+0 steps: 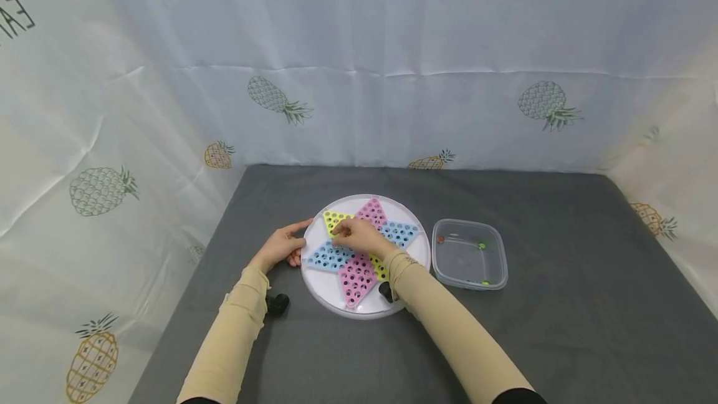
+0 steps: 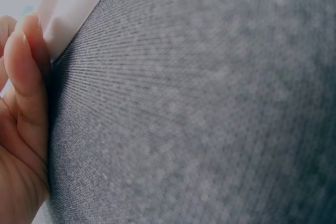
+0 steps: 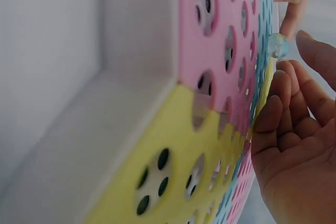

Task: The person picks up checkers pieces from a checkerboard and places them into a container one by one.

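A round white Chinese checkers board [image 1: 331, 295] lies on the grey cloth, with a star of pink, yellow and blue perforated pieces. At its left rim is my left hand [image 1: 283, 245], index finger and thumb extended against the edge. The left wrist view shows fingers [image 2: 29, 72] by the white rim. Over the star's upper left, my right hand [image 1: 361, 235] reaches down with bent fingers. A clear bluish-green marble [image 3: 278, 45] is at its fingertips, close to the board's surface; whether it sits in a hole I cannot tell.
Right of the board stands a clear plastic container [image 1: 468, 223] holding a few small green and orange-red marbles. Black wrist camera parts [image 1: 277, 304] show near my left sleeve. A white pineapple-print curtain [image 1: 381, 111] hangs behind the table.
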`<act>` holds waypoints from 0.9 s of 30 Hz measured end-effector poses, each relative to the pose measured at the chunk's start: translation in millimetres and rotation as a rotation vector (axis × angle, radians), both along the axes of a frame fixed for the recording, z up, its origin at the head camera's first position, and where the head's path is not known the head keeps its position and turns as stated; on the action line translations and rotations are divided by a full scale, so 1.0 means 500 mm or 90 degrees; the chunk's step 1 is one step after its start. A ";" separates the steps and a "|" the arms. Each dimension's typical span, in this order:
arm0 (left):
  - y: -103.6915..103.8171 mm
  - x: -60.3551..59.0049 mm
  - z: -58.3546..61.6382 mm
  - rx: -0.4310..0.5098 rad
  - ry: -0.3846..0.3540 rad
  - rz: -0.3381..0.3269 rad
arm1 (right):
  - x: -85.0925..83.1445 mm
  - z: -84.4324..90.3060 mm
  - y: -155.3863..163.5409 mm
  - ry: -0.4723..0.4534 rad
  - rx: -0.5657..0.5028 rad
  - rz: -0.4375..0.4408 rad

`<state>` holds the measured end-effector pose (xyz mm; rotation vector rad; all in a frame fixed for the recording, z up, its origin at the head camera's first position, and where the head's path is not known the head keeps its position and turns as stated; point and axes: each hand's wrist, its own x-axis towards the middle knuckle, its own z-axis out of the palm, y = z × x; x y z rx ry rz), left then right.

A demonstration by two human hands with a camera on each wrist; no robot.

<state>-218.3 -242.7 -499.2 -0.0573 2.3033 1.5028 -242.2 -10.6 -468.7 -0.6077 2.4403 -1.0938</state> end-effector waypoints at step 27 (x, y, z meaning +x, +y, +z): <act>0.003 0.001 0.005 -0.007 -0.009 0.009 | 0.006 -0.013 0.001 0.025 0.012 0.021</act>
